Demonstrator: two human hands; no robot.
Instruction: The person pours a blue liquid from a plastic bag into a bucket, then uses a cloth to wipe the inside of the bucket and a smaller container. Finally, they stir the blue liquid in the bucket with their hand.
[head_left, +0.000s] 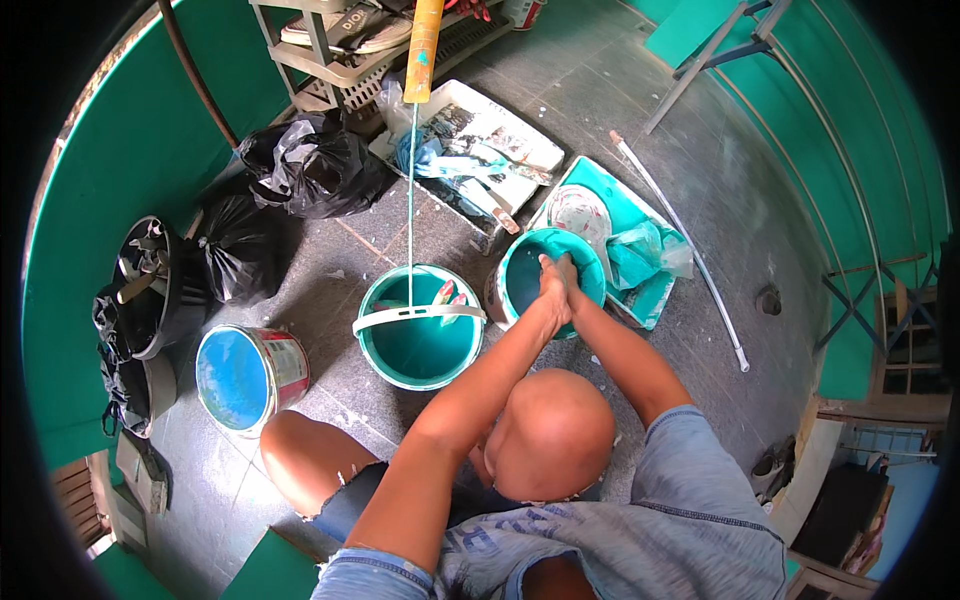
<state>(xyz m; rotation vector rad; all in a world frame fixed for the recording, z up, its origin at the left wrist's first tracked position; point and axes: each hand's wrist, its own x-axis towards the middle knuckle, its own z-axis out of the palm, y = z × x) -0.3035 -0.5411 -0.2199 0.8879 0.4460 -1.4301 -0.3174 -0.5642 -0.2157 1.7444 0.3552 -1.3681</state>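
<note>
My left hand [551,290] and my right hand [568,271] are close together at the mouth of a teal-coated bucket [594,262] holding dark teal liquid. Their fingers point down and inward and are mostly hidden, so I cannot tell whether anything is between them. To the left stands a second bucket [366,350], with teal liquid inside and a pale handle [380,318] across its top. Reddish-tipped tools [447,297] lean inside it. A thin pale cord or rod [411,190] runs from this bucket up to a yellow cylinder [424,55].
A blue-topped bucket [232,378] stands at left, near black bags [315,165] and a dark tool bin [178,300]. Beyond my hands are a teal-stained tray [640,312], a paint-smeared white tray [530,135] and a shoe rack [335,65]. A pale pole [690,240] lies at right.
</note>
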